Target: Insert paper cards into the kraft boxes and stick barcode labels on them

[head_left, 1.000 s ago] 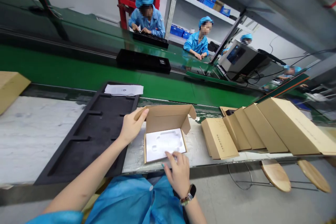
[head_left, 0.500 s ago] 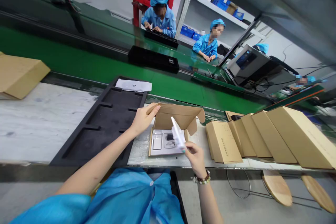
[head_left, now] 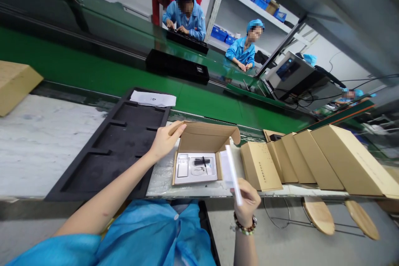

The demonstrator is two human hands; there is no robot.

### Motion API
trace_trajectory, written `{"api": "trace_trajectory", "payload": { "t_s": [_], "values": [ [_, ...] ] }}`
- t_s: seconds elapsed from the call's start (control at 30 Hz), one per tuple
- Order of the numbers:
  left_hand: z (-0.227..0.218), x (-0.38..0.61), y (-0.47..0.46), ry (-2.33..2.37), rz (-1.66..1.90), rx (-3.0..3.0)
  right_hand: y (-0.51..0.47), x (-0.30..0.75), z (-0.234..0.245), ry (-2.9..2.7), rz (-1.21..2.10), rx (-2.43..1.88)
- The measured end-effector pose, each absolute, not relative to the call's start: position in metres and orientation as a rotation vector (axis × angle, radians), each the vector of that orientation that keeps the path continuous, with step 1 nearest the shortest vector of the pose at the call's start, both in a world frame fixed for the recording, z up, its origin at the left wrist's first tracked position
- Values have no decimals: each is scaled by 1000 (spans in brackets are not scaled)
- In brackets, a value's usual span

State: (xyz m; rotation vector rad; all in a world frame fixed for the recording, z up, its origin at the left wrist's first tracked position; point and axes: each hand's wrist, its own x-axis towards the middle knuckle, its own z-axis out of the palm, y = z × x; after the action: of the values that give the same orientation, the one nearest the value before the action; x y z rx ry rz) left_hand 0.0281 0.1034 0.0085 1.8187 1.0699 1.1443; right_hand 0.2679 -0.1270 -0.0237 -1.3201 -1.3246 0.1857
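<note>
My left hand (head_left: pixel 167 139) grips the upper left edge of the raised lid of an open cardboard box (head_left: pixel 202 137). A white tray (head_left: pixel 195 178) fills the box. In its left compartment lies a small white rectangular device (head_left: pixel 183 169); on the right are a black piece (head_left: pixel 202 161), too small to name, and a looped pale cable (head_left: pixel 198 171). To the right of the box, my right hand (head_left: pixel 247 200) pinches a white booklet (head_left: pixel 231 172) near its lower end. The booklet stands nearly edge-on to me, tilted, clear of the tray.
Left of the box lies a black compartment tray (head_left: pixel 109 149) with a white printed sheet (head_left: pixel 152 99) on its far end. Closed cardboard boxes (head_left: pixel 263 166) lean in a row at right. Another carton (head_left: pixel 17 85) sits far left. Beyond the green conveyor belt (head_left: pixel 193 97), co-workers (head_left: pixel 185 16) sit.
My right hand has moved right and slightly down with the booklet, away from above the box, uncovering the tray's right side. My left hand still holds the lid. The view has shifted slightly.
</note>
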Motion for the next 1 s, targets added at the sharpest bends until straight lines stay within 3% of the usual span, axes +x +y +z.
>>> {"api": "trace_trajectory", "payload": {
  "t_s": [0.17, 0.43, 0.57, 0.8, 1.0],
  "values": [
    [7, 29, 106, 1068, 1140, 1797, -95, 240, -38, -1834, 316, -1405],
    [3, 17, 106, 882, 1020, 1890, -79, 237, -54, -2161, 419, -1460],
    [1, -8, 151, 899, 954, 2002, -78, 238, -57, -2281, 311, -1531],
    [5, -50, 276, 1407, 653, 2181, -75, 240, -70, -2321, 81, -1478],
    [21, -47, 298, 1540, 355, 2317, -78, 237, -87, -2034, -140, -1380]
  ]
}}
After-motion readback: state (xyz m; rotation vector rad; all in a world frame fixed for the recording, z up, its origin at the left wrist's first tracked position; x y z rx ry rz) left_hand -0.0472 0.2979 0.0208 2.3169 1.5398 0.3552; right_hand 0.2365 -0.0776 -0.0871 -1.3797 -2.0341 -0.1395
